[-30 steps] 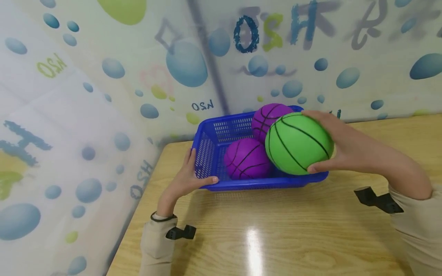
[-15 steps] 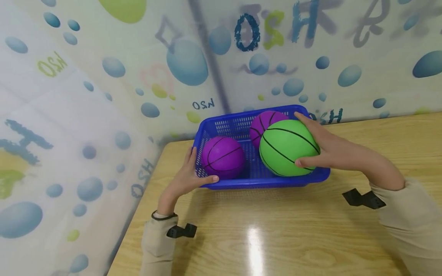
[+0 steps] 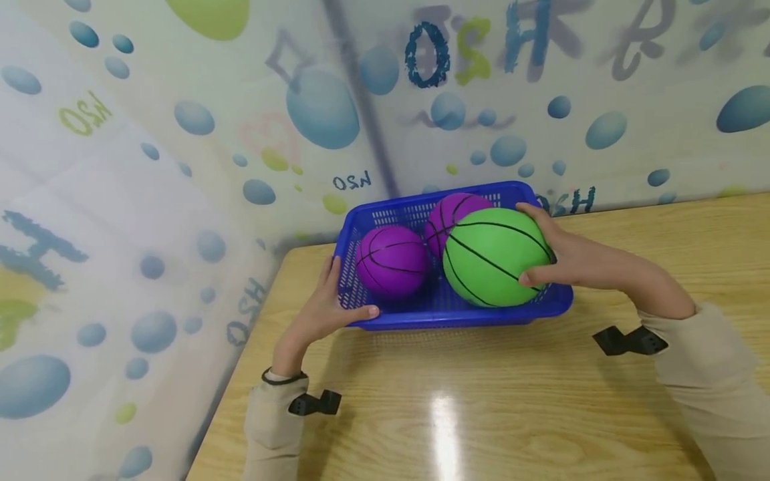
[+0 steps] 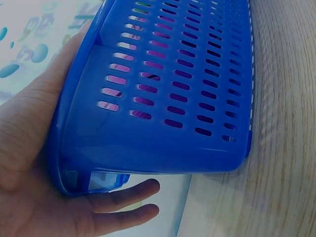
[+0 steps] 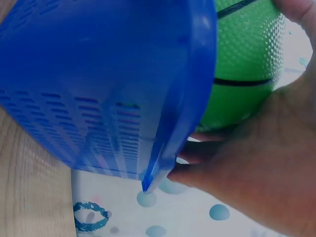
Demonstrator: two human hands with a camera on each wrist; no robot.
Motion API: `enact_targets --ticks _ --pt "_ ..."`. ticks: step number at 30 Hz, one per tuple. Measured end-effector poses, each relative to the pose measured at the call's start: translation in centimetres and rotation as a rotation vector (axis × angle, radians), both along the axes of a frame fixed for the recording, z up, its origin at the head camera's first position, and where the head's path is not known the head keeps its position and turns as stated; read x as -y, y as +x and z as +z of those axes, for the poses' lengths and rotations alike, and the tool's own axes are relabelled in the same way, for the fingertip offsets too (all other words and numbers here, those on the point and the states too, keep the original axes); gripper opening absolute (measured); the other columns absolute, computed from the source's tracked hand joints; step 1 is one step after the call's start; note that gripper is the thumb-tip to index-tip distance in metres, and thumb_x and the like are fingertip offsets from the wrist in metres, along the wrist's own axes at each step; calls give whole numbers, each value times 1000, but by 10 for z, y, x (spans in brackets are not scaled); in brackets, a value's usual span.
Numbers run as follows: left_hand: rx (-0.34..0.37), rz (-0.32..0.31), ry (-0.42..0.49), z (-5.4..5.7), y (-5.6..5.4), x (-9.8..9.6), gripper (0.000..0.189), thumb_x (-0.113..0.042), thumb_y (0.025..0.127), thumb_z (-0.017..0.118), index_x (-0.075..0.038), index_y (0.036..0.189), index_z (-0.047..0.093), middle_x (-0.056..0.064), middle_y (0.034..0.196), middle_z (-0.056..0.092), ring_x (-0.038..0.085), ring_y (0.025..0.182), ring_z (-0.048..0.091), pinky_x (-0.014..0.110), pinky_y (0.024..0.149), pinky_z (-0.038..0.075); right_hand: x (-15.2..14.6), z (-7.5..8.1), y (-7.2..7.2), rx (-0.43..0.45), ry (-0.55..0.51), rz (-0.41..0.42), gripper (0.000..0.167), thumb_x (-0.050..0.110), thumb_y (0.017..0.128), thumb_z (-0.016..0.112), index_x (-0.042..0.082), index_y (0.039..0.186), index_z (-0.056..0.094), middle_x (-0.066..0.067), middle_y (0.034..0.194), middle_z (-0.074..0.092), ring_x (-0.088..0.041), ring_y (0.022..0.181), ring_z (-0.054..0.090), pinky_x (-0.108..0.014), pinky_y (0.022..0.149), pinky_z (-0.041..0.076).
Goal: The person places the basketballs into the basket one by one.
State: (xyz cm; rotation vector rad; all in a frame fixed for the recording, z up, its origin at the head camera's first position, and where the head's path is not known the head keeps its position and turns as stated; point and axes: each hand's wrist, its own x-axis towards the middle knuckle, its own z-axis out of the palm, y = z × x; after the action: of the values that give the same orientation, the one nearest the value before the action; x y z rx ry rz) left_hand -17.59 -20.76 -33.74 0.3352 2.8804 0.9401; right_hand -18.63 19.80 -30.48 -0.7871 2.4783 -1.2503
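A blue plastic basket [image 3: 457, 319] with slotted walls stands on the table and contains two purple balls and a green one. My left hand [image 3: 319, 307] grips its left end, thumb over the front rim; in the left wrist view two fingers reach past the corner. At the basket's right end, my right hand [image 3: 571, 257] holds the green ball [image 3: 496, 257] from its right side, thumb in front. One purple ball [image 3: 392, 262] lies at the left inside. Partly hidden behind the green ball is the other purple ball [image 3: 454, 215]. Basketball-style black lines mark all three.
The wooden table [image 3: 385, 401] extends in front of the basket and off to the right. Close behind the basket rises a wall covering [image 3: 325, 107] printed with blue and green drops, which also runs along the table's left edge.
My right hand has lowered the green ball leftward into the basket. The front purple ball has rolled left, then slightly back. My left hand has stayed on the basket.
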Motion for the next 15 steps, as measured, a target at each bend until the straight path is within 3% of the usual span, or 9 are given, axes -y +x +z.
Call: enact_targets --ticks 5,9,12,15 --pt "10 13 3 -1 1 -1 121 -54 69 75 -11 150 -4 11 154 -9 35 138 8 53 104 22 -10 2 0 2 -47 37 102 15 79 68 24 149 -5 -23 147 10 -54 126 24 -67 89 32" --pt "3 7 0 -1 0 -2 122 -55 70 75 -10 150 -5 10 154 -9 34 138 9 53 105 22 -21 7 2 1 -146 86 84 5 87 58 24 150 7 -17 149 12 -52 129 17 -63 90 35" --pt "-3 -1 2 0 -1 -3 121 -54 70 75 -9 149 -5 10 154 -9 34 138 8 53 105 21 -25 11 4 -10 -140 66 71 10 95 51 27 150 11 -14 150 14 -47 132 17 -61 91 35" --pt "2 1 0 0 -1 -4 121 -55 70 75 -10 150 -5 9 154 -10 34 138 8 53 105 21 -26 15 6 -24 -86 -13 63 21 98 47 27 150 11 -11 152 11 -44 134 16 -65 94 27"
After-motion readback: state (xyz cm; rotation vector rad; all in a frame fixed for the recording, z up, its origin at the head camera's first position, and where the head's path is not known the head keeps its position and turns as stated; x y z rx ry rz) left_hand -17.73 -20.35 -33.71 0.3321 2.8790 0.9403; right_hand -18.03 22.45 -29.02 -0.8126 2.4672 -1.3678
